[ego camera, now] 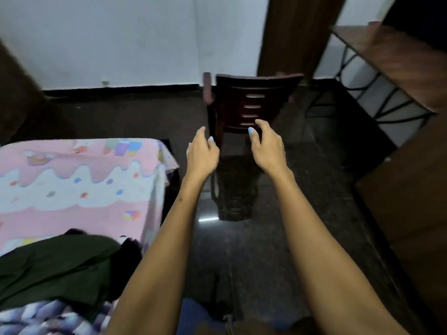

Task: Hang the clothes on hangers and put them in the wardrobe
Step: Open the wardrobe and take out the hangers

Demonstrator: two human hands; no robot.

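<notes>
Both of my arms reach forward over the dark floor. My left hand [202,151] and my right hand [267,147] hang in the air with fingers loosely curled and apart, holding nothing. On the bed at the lower left lies a dark green garment [55,269], partly over a black garment [128,255]. A purple and white patterned cloth [48,317] lies at the bottom left corner. Both hands are well to the right of these clothes. No hanger or wardrobe interior shows in this view.
The bed [72,189] with a pink patterned sheet fills the left. A dark wooden chair [249,105] stands ahead, just beyond my hands. A wooden table [391,61] on a black metal frame is at the upper right, brown wooden furniture [411,201] at the right.
</notes>
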